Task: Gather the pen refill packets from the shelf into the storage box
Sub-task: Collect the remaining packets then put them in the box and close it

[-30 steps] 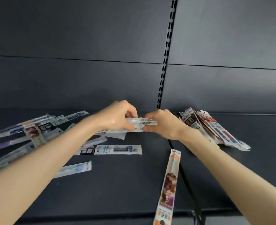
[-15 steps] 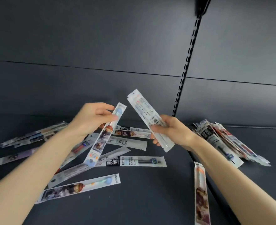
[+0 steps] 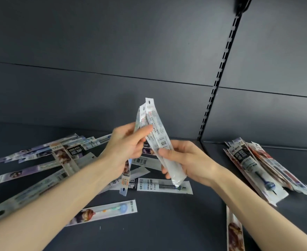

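The left hand [image 3: 125, 147] covers the middle of the colourful packet [image 3: 124, 180] it holds. Only the packet's lower end, hanging below the palm, and a thin strip above the fingers show, and the print is too small to read. The left grip is closed round this packet.

The right hand [image 3: 189, 163] has its grip closed on a white packet [image 3: 157, 134], with the fingers curled round the lower half and the thumb near the barcode. This packet tilts up to the left, hang-hole end uppermost, and its top overlaps the upper end of the colourful packet. Whether the right hand holds one packet or two laid together cannot be told. Both hands hold their packets in the air above the dark shelf [image 3: 167, 229].

The left forearm [image 3: 49, 205] crosses a spread of loose packets [image 3: 40, 156] lying on the shelf and hides part of it. A packet marked GR1 [image 3: 165, 186] lies flat below the hands, its left end behind the hanging packet. Nearer the front lies a single packet [image 3: 104, 212].

Right of the slotted upright [image 3: 219, 78], a pile of packets [image 3: 257, 167] rests on the shelf, just beside the right forearm [image 3: 248, 205]. The frame's bottom edge cuts off one more packet [image 3: 235, 232], whose top end meets that forearm.
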Tool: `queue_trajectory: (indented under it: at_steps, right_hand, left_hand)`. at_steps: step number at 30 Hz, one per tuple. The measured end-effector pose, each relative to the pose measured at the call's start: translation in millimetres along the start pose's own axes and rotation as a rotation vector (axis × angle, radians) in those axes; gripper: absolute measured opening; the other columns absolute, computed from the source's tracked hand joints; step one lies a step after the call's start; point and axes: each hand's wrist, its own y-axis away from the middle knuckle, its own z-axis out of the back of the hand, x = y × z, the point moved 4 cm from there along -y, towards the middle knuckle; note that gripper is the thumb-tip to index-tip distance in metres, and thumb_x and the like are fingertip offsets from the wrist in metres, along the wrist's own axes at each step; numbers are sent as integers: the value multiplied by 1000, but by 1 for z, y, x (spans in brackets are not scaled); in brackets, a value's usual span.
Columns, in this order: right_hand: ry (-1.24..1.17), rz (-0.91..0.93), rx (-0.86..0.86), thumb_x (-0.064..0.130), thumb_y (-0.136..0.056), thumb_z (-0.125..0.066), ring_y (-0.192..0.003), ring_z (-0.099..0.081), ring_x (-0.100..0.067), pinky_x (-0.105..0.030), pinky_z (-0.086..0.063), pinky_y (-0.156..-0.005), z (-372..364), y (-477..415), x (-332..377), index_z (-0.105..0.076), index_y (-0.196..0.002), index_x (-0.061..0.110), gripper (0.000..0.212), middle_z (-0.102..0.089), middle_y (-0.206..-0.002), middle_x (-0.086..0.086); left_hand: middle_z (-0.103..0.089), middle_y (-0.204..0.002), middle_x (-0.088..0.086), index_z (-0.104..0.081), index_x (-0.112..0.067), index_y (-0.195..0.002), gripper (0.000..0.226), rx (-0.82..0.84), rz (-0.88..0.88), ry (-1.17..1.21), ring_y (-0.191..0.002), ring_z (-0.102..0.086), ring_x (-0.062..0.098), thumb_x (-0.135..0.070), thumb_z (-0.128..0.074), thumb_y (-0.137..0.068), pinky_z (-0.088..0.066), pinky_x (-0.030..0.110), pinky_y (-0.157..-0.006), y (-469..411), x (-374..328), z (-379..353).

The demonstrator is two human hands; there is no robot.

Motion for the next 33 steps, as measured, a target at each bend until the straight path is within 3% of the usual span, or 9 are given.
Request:
queue_trajectory:
  at_steps: [5, 10, 15, 18, 20, 23, 27, 30, 33]
  right_hand:
    - [-133, 22, -41, 19, -85, -59, -83, -71, -24, -35, -59, -77, 11, 0, -2, -69, -108, 5, 28, -74, -95, -10]
    - [-144, 15, 19, 17, -83, -61, -97, -69, -24, -37, -57, -84, 4, 1, -5, -66, -115, 9, 34, -73, -107, -6]
    - [-92, -13, -6, 7, -94, -52, -71, -67, -16, -41, -59, -75, -3, 1, -8, -63, -107, 12, 18, -69, -79, 2]
    - [-148, -39, -103, 5, -94, -50, -64, -60, -17, -34, -53, -58, 4, 1, -8, -59, -107, 10, 17, -62, -78, -3]
    - [-159, -35, -160, 5, -93, -48, -58, -52, -17, -28, -46, -52, 7, 2, -7, -57, -107, 9, 16, -57, -74, -5]
    - [-107, -24, -236, 12, -95, -45, -49, -45, -12, -22, -39, -47, 11, 2, -5, -54, -90, 14, 11, -48, -67, -2]
    - [-25, 27, -280, 30, -96, -52, -71, -60, -46, -51, -53, -69, 14, 3, -5, -62, -106, 16, 20, -70, -87, -1]
    - [-74, 70, -290, 23, -96, -53, -61, -66, -20, -33, -52, -48, 13, 6, -3, -55, -127, 10, 34, -70, -78, 5]
    - [-145, 111, -245, 6, -95, -50, -66, -67, -25, -37, -58, -64, 12, 6, -3, -47, -124, 3, 29, -70, -77, -13]
  left_hand:
    - [-76, -95, 5, -67, -10, -100, 16, -124, -5, 72, -41, -30, 6, -19, -62, -89, -21, 13, -36, -4, -2, 17]
    - [-67, -80, 5, -71, -11, -95, 15, -88, -82, 8, -43, -33, 5, -18, -67, -83, -23, 15, -37, -2, -2, 13]
    - [-59, -76, 3, -60, -4, -103, 37, -81, -27, 68, -46, -33, 7, -39, -54, -90, -22, 17, -37, -2, -1, 2]
    - [-52, -70, 4, -58, -7, -90, 17, -233, 36, 256, -50, -43, 10, -18, -47, -96, -33, 20, -41, -4, -3, 12]
    - [-59, -75, 1, -63, -10, -86, 15, -301, 37, 240, -62, -51, 11, -12, -50, -94, -42, 24, -60, -5, -3, 21]
    - [-66, -82, -2, -72, -15, -95, 12, -317, 0, 189, -67, -49, 8, -16, -60, -90, -37, 22, -64, -5, -4, 32]
    - [-68, -85, 6, -69, -13, -86, 7, -434, -82, 255, -67, -60, 11, -6, -69, -83, -46, 21, -64, -2, -9, 43]
    - [-71, -86, 11, -64, -9, -80, 12, -436, -105, 268, -79, -73, 20, 3, -65, -83, -58, 26, -77, 2, -10, 41]
    - [-71, -93, 20, -58, -4, -74, 16, -364, -77, 314, -88, -73, 28, 9, -63, -81, -59, 31, -79, 2, -6, 35]
